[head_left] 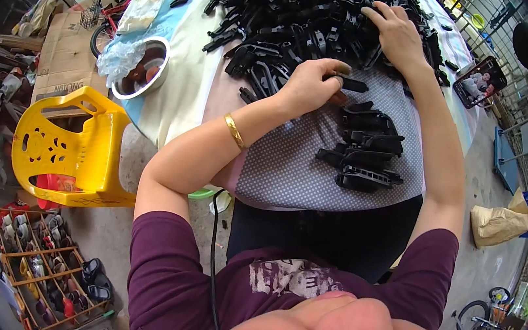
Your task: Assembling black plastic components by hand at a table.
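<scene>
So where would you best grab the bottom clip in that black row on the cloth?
Probably the bottom clip by its two long sides, coming from above. It lies flat across the dotted cloth, its near edge free, while the next clip crowds its far side.

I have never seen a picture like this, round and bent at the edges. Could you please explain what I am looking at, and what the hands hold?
It is one picture from a wide camera worn on a person's head, looking down; the lens bends the edges. No machine: two bare hands work at a cloth-covered table. The left hand pinches a small black plastic part. The right hand rests on a big heap of black plastic parts. A short row of black clips lies nearer. A yellow plastic chair stands on the left.
</scene>
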{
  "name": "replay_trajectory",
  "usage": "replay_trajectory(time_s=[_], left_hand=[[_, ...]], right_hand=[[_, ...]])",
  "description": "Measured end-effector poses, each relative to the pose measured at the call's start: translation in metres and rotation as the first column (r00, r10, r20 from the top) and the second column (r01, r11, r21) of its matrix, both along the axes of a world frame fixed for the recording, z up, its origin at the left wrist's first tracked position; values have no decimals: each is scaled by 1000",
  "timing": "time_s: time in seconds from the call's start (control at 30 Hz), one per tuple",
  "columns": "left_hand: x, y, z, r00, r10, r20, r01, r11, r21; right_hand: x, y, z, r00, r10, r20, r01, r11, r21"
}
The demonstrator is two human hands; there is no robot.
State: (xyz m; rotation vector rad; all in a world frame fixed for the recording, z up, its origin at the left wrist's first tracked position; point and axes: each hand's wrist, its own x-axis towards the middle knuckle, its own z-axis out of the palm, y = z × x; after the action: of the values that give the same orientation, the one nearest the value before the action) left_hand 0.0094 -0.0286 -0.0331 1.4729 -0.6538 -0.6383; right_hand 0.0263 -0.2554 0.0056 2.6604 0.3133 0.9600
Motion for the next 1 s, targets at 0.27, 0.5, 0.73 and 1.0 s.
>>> replay_trajectory(time_s=[0.27,0.5,0.73,1.0], left_hand=[[3,8,12,985,56,-166,-71,994,-86],[3,5,17,941,171,-293,-214,969,-122],[2,4,7,961,139,-237,-180,970,-161],[0,8,26,960,148,236,-124,986,-113]], right_hand=[[-15,10,-3,976,202,76,-212,962,174],[-58,49,-4,860,509,45,-23,-49,999],[-65,60,-27,859,512,14,-141,210,968],[-68,51,-15,871,479,106,-420,615,667]])
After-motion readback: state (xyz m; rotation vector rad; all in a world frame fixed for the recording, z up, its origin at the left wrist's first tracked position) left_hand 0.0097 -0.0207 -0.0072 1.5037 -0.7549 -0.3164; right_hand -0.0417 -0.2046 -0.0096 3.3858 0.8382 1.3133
